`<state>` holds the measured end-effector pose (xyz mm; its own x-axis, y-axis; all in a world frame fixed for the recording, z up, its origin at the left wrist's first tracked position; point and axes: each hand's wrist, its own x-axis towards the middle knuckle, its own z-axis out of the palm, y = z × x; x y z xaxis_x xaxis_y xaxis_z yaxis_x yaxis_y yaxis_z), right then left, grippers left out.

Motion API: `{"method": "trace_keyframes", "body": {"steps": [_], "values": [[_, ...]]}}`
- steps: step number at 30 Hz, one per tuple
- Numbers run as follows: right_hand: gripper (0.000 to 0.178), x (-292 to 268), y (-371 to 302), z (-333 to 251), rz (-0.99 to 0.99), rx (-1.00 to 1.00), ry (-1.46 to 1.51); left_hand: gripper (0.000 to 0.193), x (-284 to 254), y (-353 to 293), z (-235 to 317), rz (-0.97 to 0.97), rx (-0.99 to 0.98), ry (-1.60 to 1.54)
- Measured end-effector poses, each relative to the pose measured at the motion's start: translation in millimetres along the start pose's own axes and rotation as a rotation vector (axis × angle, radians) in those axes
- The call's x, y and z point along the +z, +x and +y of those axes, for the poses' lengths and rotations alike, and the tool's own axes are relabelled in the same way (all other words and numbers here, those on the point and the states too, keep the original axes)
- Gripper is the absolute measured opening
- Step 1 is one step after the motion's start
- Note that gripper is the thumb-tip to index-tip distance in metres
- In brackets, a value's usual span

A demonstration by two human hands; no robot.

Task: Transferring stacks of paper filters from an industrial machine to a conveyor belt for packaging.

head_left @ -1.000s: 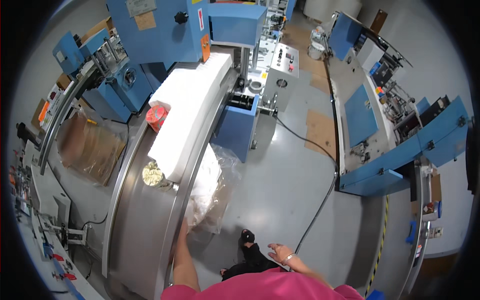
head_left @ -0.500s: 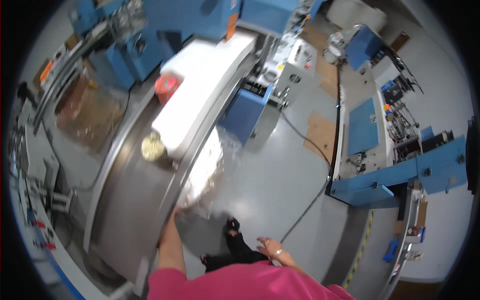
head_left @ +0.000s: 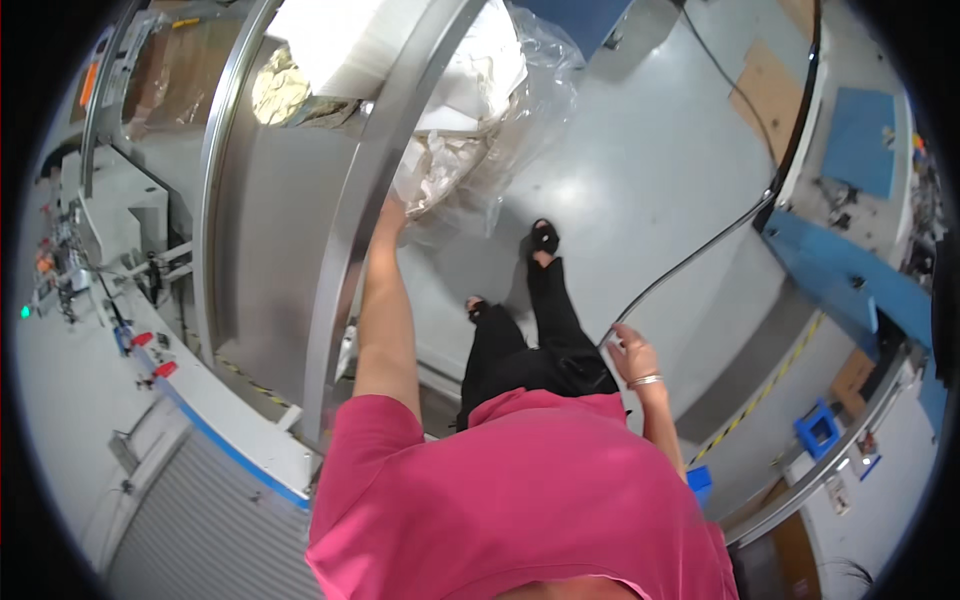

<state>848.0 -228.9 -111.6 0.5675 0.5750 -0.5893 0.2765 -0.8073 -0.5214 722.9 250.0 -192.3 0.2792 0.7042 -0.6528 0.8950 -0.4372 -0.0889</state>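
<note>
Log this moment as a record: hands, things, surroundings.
Left hand: at the clear plastic bag; fingers hidden, grip unclear
Right hand: empty, fingers loosely curled; silver bracelet at wrist
Bag contents: crumpled white material
Metal table: white stack, gold-coloured bundle at its near-left corner
By right hand: dark cable; contact unclear
Right side: blue panel

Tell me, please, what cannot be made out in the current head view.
Left hand: fingers hidden by the metal rail or plastic bag in the head view; grip unclear.
White stack: far end cut off by the head view's top edge.
Bench parts: too small near the head view's left rim.
</note>
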Motion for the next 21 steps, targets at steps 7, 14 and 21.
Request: {"method": "trace_keyframes", "body": {"steps": [7, 14, 21], "values": [[0.033, 18, -6, 18, 0.023, 0.075, 0.099, 0.091, -1, 9, 19, 0.103, -0.242, -0.5], [0.032, 40, -15, 29, 0.026, 0.296, 0.261, 0.118, 21, 78, 34, -0.172, -0.307, -0.569], [0.034, 65, -12, 33, 0.053, 0.431, 0.486, 0.081, -25, -2, 73, -0.018, -0.199, -0.44]]}}
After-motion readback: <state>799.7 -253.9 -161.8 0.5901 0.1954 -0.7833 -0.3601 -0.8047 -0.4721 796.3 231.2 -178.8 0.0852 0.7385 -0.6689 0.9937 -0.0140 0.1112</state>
